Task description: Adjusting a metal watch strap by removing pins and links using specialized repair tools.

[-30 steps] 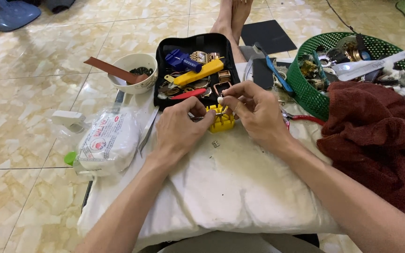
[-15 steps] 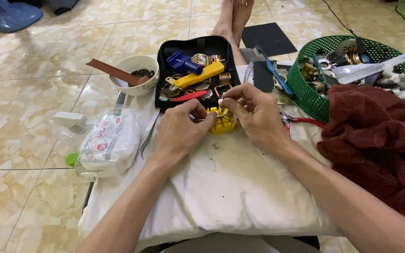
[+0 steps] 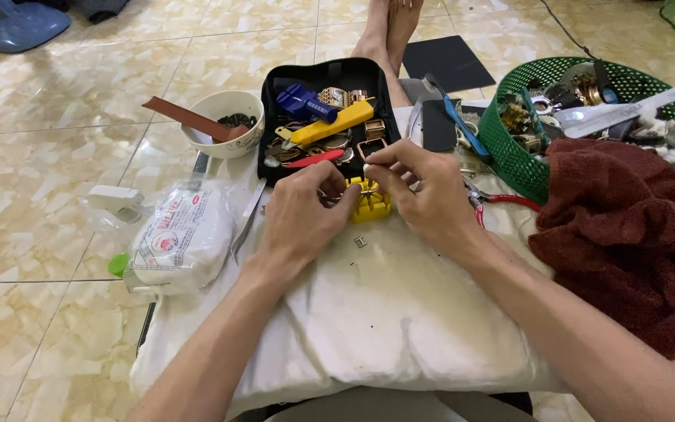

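Note:
My left hand [image 3: 300, 212] and my right hand [image 3: 423, 197] meet over a small yellow plastic block [image 3: 372, 204] that stands on a white cloth [image 3: 384, 312]. The left fingers pinch a thin metal piece against the block. With thumb and forefinger, my right hand pinches a tiny pin-like tool just above the block's top. A small metal link [image 3: 361, 242] lies on the cloth just in front of the block. What passes between the fingertips is partly hidden.
An open black case [image 3: 323, 78] with blue, yellow and red tools lies behind the hands. A white bowl [image 3: 222, 123] holding a brown strap, a white packet [image 3: 181, 238], a green basket [image 3: 509, 148] of parts and a dark red towel [image 3: 626, 234] surround the cloth. Bare feet [image 3: 388, 27] rest on the tiled floor.
Both hands stay at the yellow block; the right fingers have shifted slightly on the small tool. The view has drifted a little.

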